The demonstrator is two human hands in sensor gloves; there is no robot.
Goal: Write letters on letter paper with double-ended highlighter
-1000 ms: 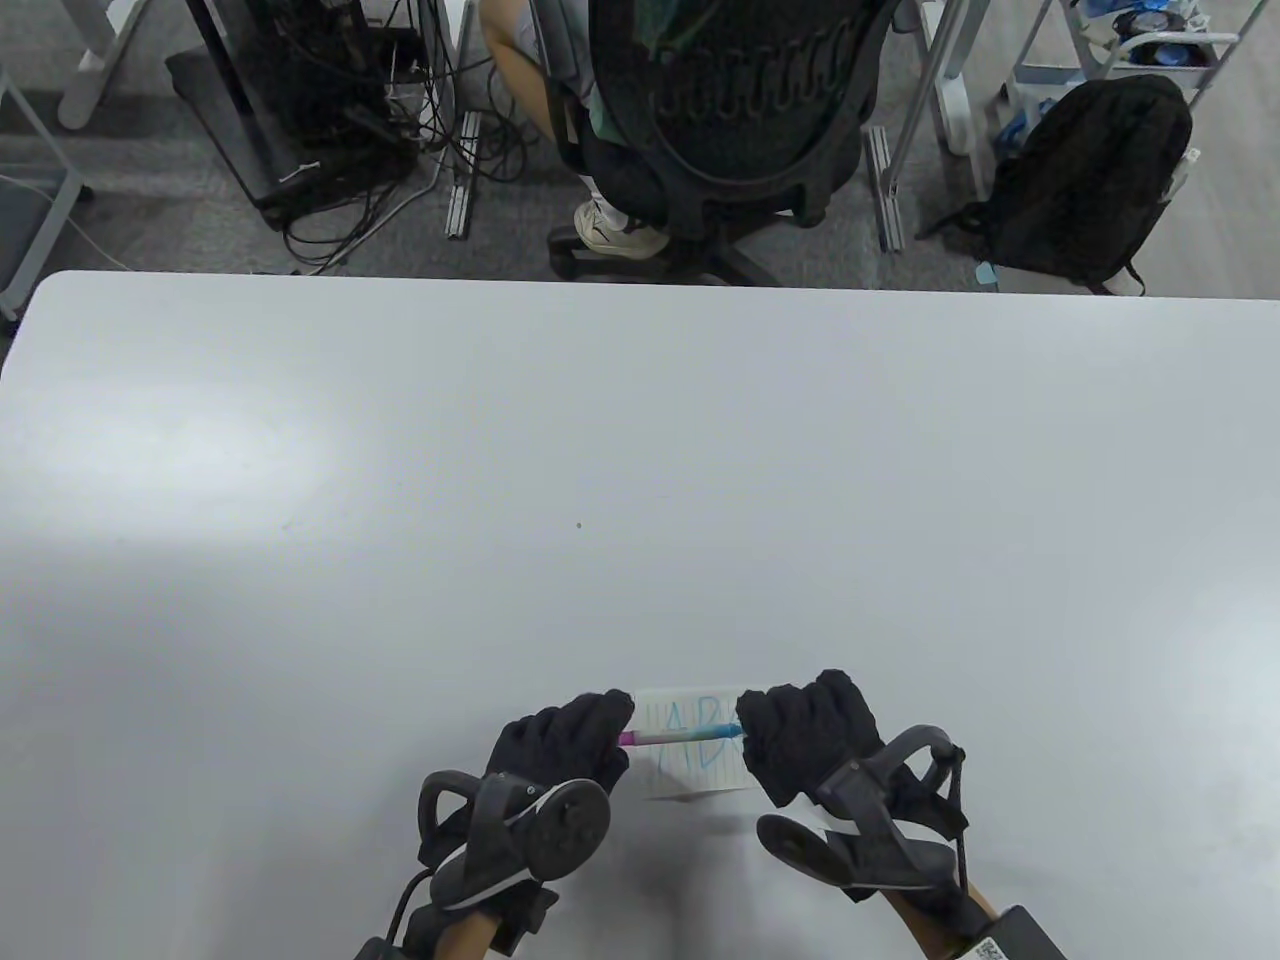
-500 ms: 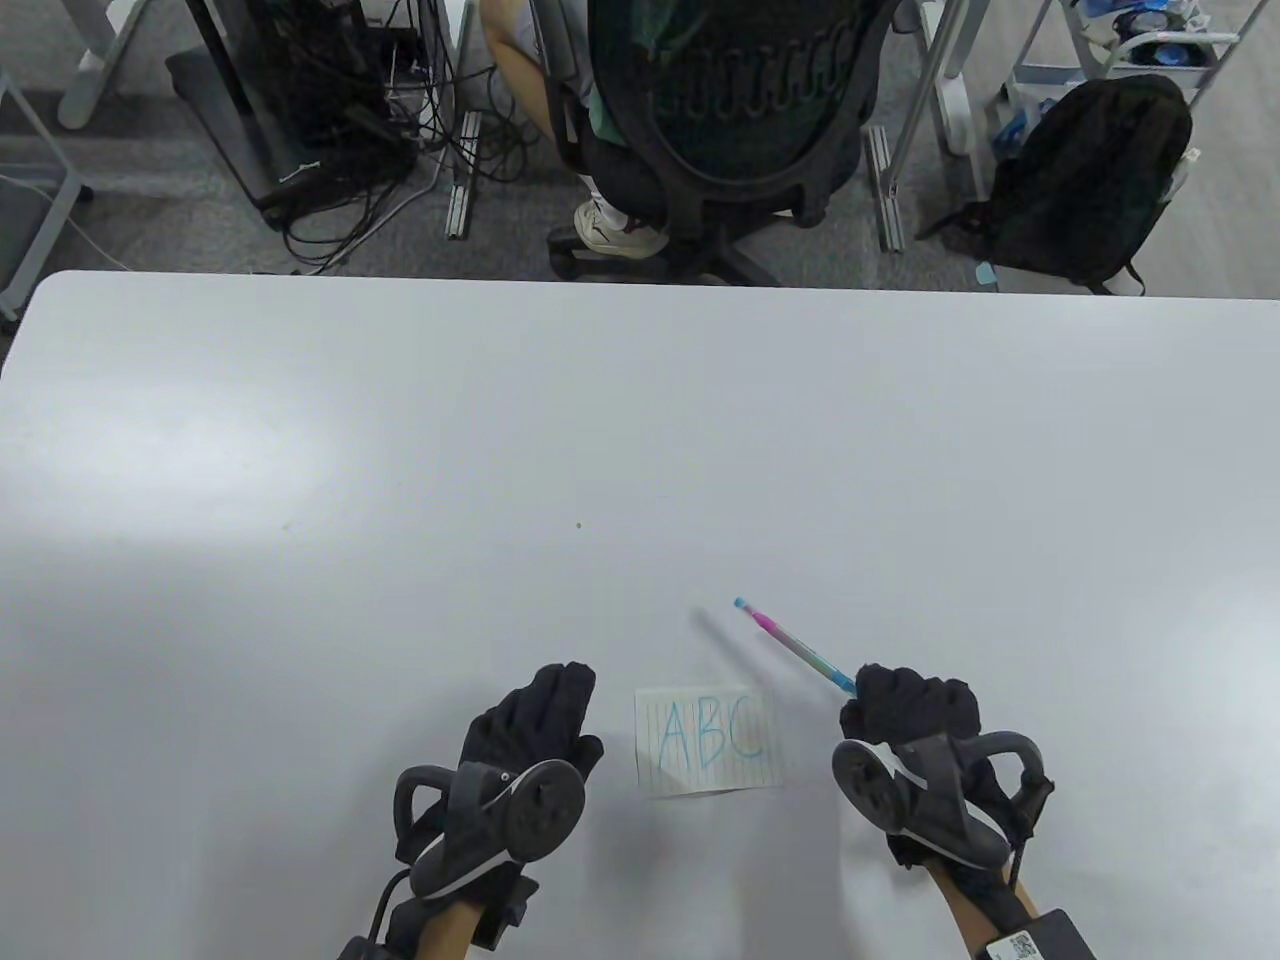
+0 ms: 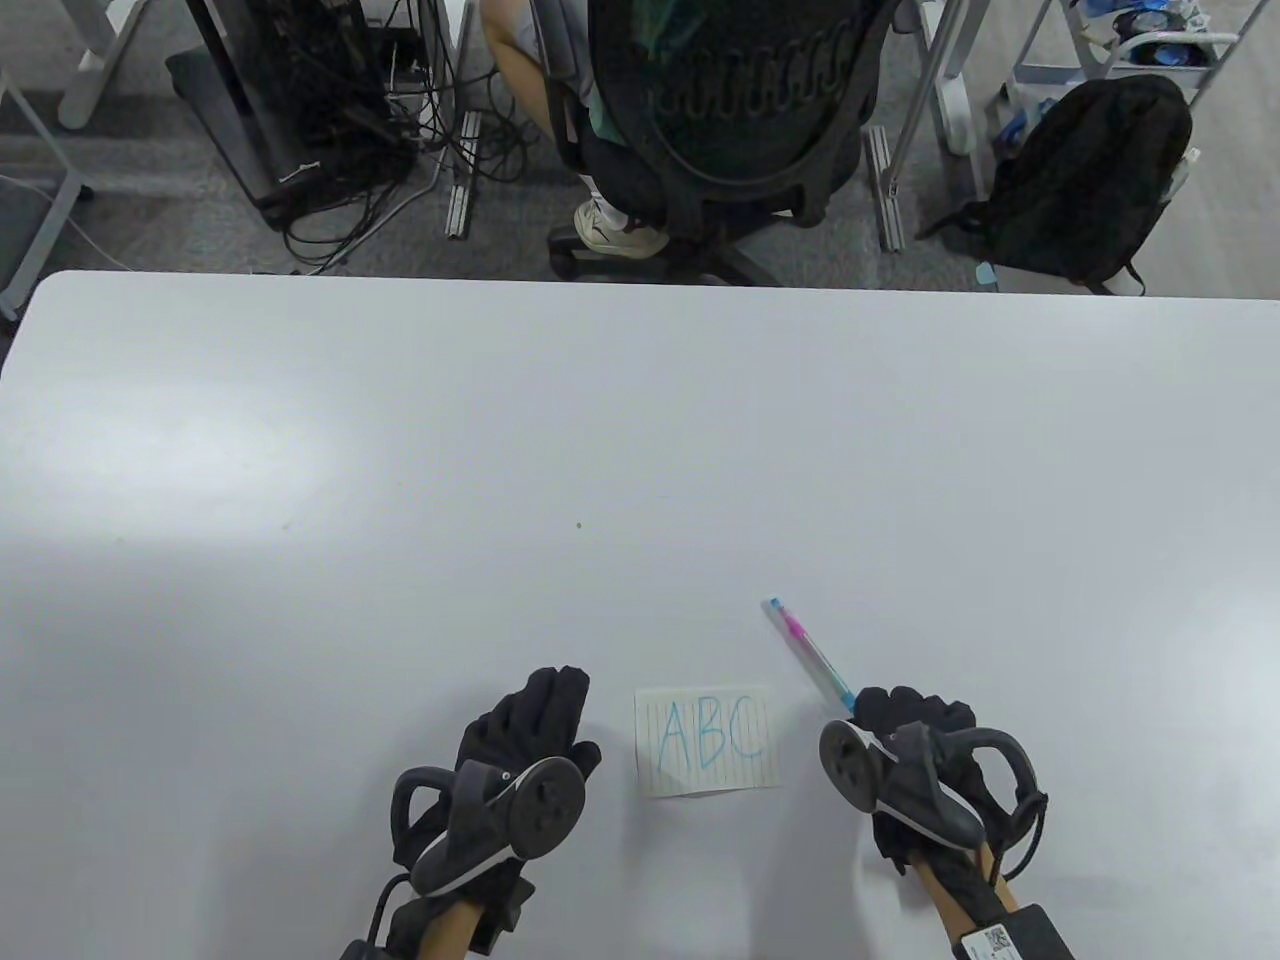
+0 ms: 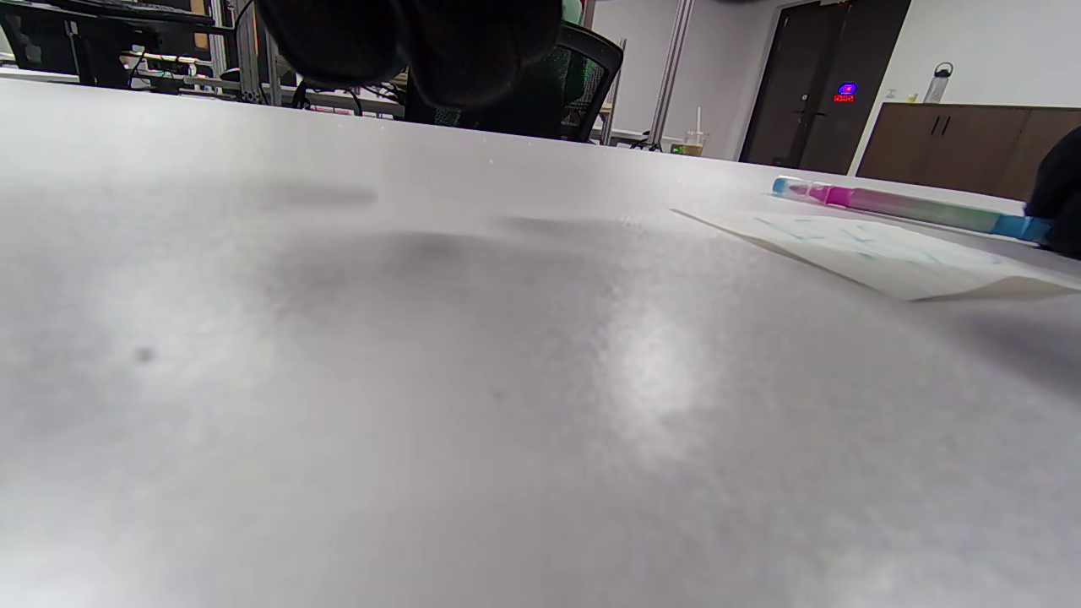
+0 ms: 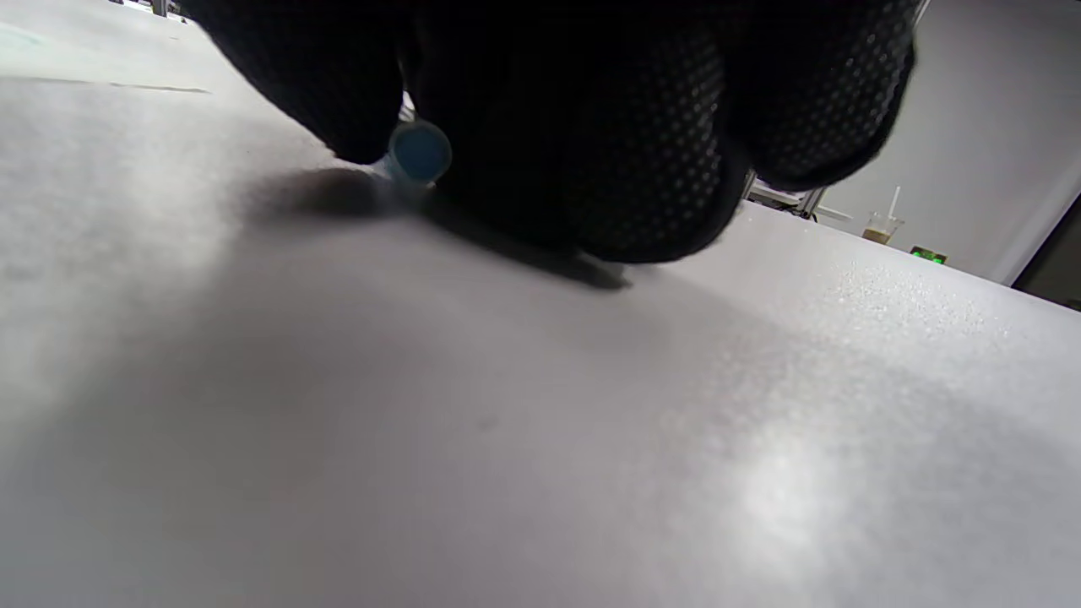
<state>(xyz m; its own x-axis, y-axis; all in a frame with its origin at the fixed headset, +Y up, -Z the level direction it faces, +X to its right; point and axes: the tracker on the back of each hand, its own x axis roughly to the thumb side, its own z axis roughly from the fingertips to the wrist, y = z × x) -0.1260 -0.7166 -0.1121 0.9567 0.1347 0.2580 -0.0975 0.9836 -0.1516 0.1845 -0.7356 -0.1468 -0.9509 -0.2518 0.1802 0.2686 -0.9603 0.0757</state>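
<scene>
One sheet of letter paper [image 3: 708, 741], one highlighter [image 3: 808, 656], two gloved hands on your surface [image 3: 640, 450].

The paper is small, white and ruled, lying flat near your edge of the surface, with "ABC" written on it in light blue.

The highlighter is slim, with a clear blue-tipped cap at the far end, then a pink stretch fading to pale green and blue at the near end. It lies low along the surface, just right of the paper and angled away to the left, not touching the sheet.

Your right hand [image 3: 915, 725] has its fingers [image 5: 642, 143] curled down around the highlighter's near end; the wrist view shows the blue end between two fingertips, which rest on the surface.

Your left hand [image 3: 525, 730] sits left of the paper, fingers extended together, holding nothing, apart from the sheet.
</scene>
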